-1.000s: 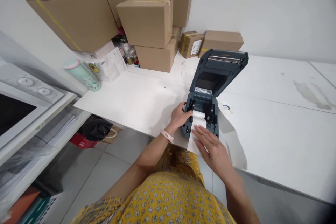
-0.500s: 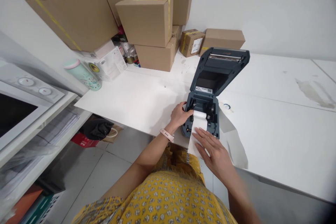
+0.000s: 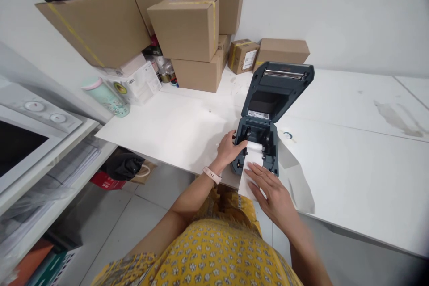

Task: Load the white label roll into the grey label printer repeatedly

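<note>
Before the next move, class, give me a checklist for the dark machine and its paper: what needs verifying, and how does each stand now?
1. Lid raised: ok.
2. White paper strip lying over the machine's front: ok.
3. Left hand at the machine's left side: ok.
4. Right hand on the strip: ok.
5. Hands clear of the machine: not ok, the left touches it.
6. Strip seated properly inside: cannot tell, too small.

Right fingers (image 3: pixel 264 176) hide part of the paper strip (image 3: pixel 254 157); microwave (image 3: pixel 25 123) cropped at left
</note>
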